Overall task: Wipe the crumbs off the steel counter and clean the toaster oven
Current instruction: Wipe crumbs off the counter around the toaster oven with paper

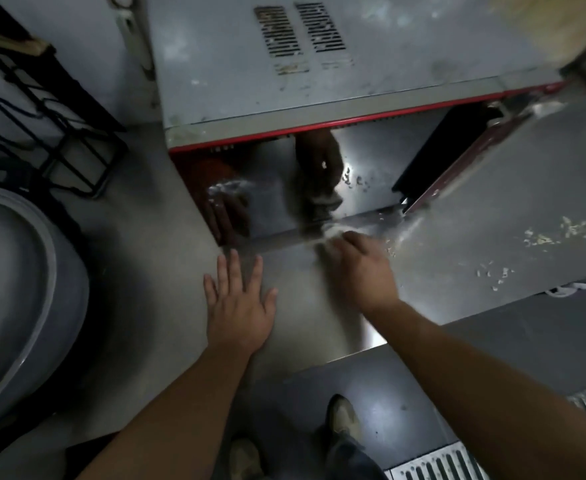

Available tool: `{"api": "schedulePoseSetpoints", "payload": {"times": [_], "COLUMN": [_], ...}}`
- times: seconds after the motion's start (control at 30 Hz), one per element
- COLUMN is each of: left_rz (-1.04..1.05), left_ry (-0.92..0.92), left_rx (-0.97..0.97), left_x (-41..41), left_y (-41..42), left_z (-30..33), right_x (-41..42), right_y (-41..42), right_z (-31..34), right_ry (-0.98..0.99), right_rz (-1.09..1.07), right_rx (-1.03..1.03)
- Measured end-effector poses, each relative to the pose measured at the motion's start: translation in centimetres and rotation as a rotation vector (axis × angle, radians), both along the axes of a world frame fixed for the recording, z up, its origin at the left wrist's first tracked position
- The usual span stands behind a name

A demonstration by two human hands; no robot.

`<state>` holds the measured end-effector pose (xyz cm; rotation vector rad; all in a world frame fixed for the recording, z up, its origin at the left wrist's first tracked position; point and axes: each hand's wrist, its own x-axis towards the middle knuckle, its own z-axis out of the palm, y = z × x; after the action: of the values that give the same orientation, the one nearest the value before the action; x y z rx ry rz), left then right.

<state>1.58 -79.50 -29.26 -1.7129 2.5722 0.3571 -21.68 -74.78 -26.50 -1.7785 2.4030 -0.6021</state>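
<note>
The toaster oven [319, 64] has a dusty grey top with two vent grilles and a red front trim. Its shiny front mirrors both hands. My right hand [360, 265] is curled over a pale cloth [329, 239], blurred, on the steel counter [492, 202] right at the foot of the oven front. My left hand [239, 303] lies flat on the counter with fingers spread, just left of the right hand. Pale crumbs [558, 232] are scattered on the counter at the right, and more crumbs [492, 271] lie nearer its front edge.
A large grey round basin [14, 289] fills the left side. A black wire rack [49, 109] stands behind it beside the oven. Below the counter's front edge are the dark floor, my shoes [343, 417] and a slotted drain grate [436, 462].
</note>
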Motion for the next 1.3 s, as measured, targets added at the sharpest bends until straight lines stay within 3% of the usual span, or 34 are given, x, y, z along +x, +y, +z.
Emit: {"api": "schedulePoseSetpoints", "payload": {"times": [0.17,0.3,0.4,0.67,0.77,1.03,1.2,1.3], "left_rz": [-0.029,-0.047,-0.031,-0.029,-0.024,-0.026,-0.035,-0.034], "left_ry": [-0.067,-0.069,-0.073,-0.081,-0.077,-0.072,-0.093,-0.084], "left_rx": [-0.014,-0.042,-0.029,0.002,0.002,-0.020,-0.036,-0.030], "left_x": [-2.9,-2.6,-2.9,-2.9,-3.0,-3.0,-3.0,-2.9], "left_y": [-0.2,-0.2,-0.3,-0.1,-0.2,-0.4,-0.4,-0.4], "left_z": [-1.2,-1.3,-1.1,-0.5,-0.5,-0.8,-0.8,-0.9], "right_x": [3.6,3.4,1.6,-8.1,-8.5,-1.3,-5.2,-8.1], "right_y": [-3.4,-4.6,-3.9,-1.8,-1.7,-3.3,-2.3,-2.1], "right_z": [-0.7,-1.8,-1.8,-1.2,-1.0,-1.7,-1.8,-1.6], "right_ry": [-0.105,0.021,0.116,0.242,0.194,0.054,0.194,0.234], "right_rz": [0.241,0.370,0.327,-0.033,-0.138,0.003,0.165,0.153], "right_rx": [0.073,0.152,0.194,0.400,0.396,0.399,0.414,0.448]}}
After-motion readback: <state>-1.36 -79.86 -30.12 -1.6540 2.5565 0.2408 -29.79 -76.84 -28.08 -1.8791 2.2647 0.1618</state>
